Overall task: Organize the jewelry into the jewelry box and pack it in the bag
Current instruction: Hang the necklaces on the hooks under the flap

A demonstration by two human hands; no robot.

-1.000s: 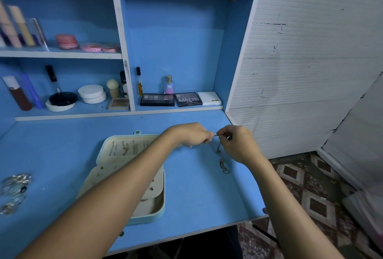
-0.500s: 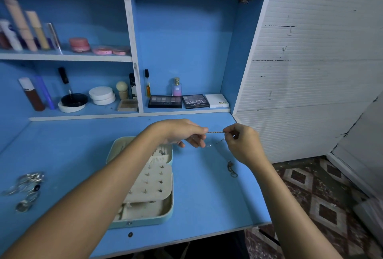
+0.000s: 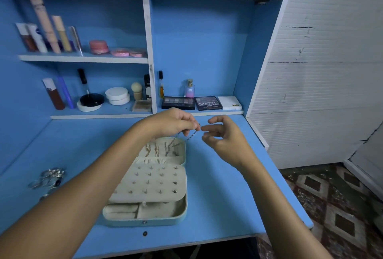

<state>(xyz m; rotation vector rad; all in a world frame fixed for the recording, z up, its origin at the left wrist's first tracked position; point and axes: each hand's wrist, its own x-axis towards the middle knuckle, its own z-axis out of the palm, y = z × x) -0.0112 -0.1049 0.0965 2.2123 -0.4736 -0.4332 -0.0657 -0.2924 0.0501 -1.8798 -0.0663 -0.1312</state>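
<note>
Right hand [image 3: 224, 138] has let go of the chain [image 3: 187, 137] since a moment ago, fingers loose now. Left hand [image 3: 176, 123] pinches both ends, I think, dangling it over the box [image 3: 183, 207] lid, probably to hang it there.

Both bare forearms reach forward from the lower corners and converge toward the middle. The left hand [image 3: 174, 123] is held knuckles up, its fingers curled and its fingertips pinched together at the right end of the fist. The right hand [image 3: 224, 138] sits just beside it, apart from it, with fingers loosely curled and spread, the thumb and forefinger separated, gripping nothing.
</note>
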